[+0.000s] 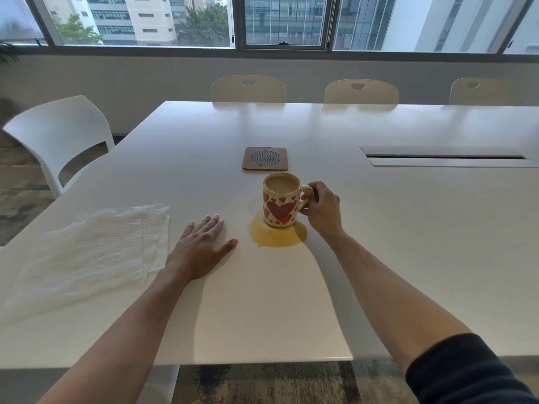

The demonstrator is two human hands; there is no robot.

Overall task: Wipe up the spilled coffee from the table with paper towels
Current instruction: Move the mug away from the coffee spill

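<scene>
A cream mug with red hearts (279, 204), nearly full of milky coffee, stands in a yellow-brown coffee puddle (277, 236) on the white table (408, 228). My right hand (320, 207) grips the mug's handle from the right. Flat on the table lies my left hand (204, 246), palm down and fingers spread, just left of the puddle and holding nothing. A stack of white paper towels (96, 255) rests farther left, its edge close to my left wrist.
A square brown coaster with a grey round centre (264, 158) sits just behind the mug. A cable slot (443, 156) runs along the table at the right. A white chair (58, 135) stands at the left and three more along the far edge.
</scene>
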